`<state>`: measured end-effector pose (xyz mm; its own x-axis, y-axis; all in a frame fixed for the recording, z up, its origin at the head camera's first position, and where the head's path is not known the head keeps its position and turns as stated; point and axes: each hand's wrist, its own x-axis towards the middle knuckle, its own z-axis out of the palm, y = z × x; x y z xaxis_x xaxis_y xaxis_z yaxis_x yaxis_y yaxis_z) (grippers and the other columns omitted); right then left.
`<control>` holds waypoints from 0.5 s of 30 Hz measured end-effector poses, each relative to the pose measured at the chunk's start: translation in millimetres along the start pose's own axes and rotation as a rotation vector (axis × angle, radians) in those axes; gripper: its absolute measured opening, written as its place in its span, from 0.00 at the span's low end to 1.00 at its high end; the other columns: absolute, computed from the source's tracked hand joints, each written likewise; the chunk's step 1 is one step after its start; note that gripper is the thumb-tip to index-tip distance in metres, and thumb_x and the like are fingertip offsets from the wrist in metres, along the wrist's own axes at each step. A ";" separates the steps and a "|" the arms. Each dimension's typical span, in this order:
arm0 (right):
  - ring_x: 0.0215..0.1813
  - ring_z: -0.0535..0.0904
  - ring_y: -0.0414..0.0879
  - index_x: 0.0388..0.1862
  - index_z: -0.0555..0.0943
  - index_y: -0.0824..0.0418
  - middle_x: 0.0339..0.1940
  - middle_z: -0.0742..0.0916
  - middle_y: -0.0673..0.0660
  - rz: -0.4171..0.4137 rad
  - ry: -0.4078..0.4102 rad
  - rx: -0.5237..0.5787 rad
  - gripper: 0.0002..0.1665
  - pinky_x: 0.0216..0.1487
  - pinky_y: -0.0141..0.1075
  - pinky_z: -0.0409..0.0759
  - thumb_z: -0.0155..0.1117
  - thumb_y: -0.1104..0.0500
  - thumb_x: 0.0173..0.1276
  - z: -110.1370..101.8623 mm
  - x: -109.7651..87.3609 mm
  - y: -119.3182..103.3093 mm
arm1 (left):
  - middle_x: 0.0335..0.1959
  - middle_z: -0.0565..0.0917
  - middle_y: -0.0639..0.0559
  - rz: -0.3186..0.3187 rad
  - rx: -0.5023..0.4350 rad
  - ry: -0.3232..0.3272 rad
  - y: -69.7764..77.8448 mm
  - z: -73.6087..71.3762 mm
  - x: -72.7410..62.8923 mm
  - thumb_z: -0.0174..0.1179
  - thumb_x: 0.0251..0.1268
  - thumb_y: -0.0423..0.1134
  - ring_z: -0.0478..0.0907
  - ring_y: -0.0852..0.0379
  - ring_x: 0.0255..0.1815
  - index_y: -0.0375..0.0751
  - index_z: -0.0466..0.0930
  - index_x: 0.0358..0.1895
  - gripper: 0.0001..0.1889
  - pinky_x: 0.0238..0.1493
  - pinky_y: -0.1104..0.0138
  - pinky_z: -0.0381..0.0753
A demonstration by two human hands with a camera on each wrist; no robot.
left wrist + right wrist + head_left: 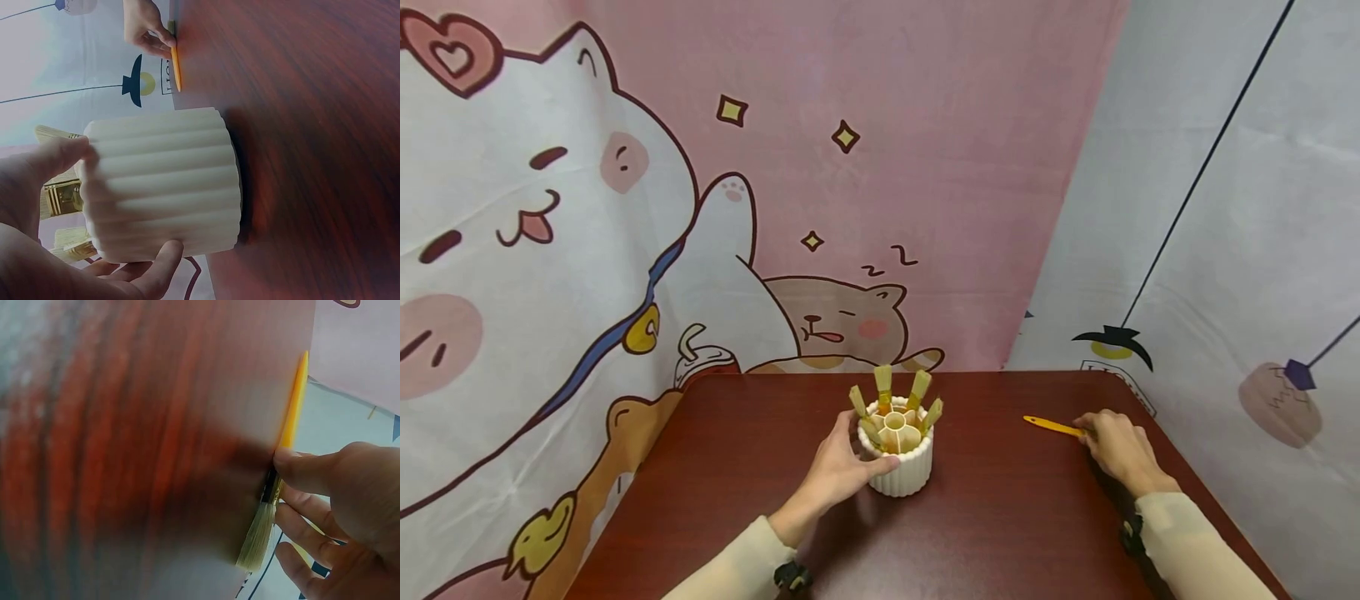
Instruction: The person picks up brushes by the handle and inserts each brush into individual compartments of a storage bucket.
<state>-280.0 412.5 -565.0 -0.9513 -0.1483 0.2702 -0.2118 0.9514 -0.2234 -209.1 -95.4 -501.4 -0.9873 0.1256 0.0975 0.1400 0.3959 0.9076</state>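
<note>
In the head view a white ribbed brush holder (pixel 904 477) with a beaded rim stands upright on the table. Several flat brushes (pixel 883 380) poke out of its divided top, bristles up. My left hand (pixel 838 462) grips the holder from the left, thumb near the front rim and fingers round the far side. Over to the right, my right hand (pixel 1116 446) pinches a paintbrush (pixel 1051 426) with a yellow handle, tip pointing left. The right wrist view shows thumb and fingertips at the base of the handle, close over the table, with pale bristles (pixel 256 540) beside the curled fingers.
The dark red-brown table (pixel 760 442) ends at a back edge against a cartoon-printed cloth backdrop (pixel 925 167). Another printed cloth (pixel 1210 250) hangs along the right side, close to my right hand.
</note>
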 end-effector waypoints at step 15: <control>0.41 0.89 0.64 0.53 0.95 0.65 0.49 0.90 0.69 0.023 0.067 0.050 0.11 0.38 0.61 0.88 0.82 0.66 0.74 7.5 -5.8 8.0 | 0.75 0.85 0.29 -0.017 0.010 -0.020 -4.5 -0.3 3.4 0.88 0.61 0.44 0.87 0.32 0.74 0.34 0.69 0.83 0.51 0.75 0.38 0.88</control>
<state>-277.9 419.0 -575.4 -0.9393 -0.1067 0.3260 -0.2027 0.9394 -0.2766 -213.1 -97.0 -505.1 -0.9878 0.1371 0.0735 0.1238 0.4070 0.9050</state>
